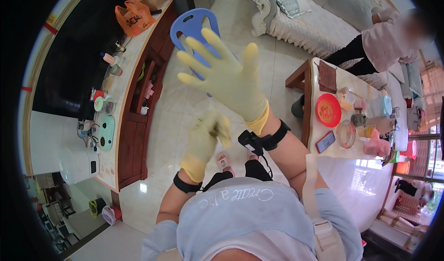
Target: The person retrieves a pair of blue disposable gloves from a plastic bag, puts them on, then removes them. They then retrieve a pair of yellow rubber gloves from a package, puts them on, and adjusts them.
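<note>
My right hand (227, 75), in a pale yellow rubber glove, is raised with its fingers spread and nothing in it. Lower and to its left is my left hand (210, 131), in a matching glove. Its fingers look bent and are blurred by motion; whether they hold anything cannot be told. The two hands are apart. A black strap with a small camera (250, 142) sits on my right wrist, and a black band (186, 183) is around my left wrist.
A blue plastic chair (194, 28) stands ahead. To the left runs a wooden cabinet (133, 146) bearing a white appliance (79, 165). At right, a table (317, 77) holds a red bowl (328, 110), a phone (325, 142) and jars. A person (381, 45) is beyond it, near a sofa (322, 21).
</note>
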A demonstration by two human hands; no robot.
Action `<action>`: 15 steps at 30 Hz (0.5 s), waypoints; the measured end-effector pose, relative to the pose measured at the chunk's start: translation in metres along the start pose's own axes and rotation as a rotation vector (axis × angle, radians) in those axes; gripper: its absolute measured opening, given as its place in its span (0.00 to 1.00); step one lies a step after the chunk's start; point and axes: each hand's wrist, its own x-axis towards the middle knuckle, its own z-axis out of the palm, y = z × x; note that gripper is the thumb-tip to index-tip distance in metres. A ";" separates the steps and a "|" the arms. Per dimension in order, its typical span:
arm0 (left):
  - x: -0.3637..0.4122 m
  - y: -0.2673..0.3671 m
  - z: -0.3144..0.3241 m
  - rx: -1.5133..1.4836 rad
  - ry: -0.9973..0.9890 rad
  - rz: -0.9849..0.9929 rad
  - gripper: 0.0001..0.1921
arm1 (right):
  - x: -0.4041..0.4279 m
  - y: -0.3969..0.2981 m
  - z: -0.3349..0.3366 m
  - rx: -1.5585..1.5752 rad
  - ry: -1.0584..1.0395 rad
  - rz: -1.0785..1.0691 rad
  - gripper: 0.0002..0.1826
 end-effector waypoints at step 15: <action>-0.013 0.011 0.004 0.529 -0.341 0.122 0.12 | -0.077 0.041 0.009 -0.413 -0.505 -0.008 0.26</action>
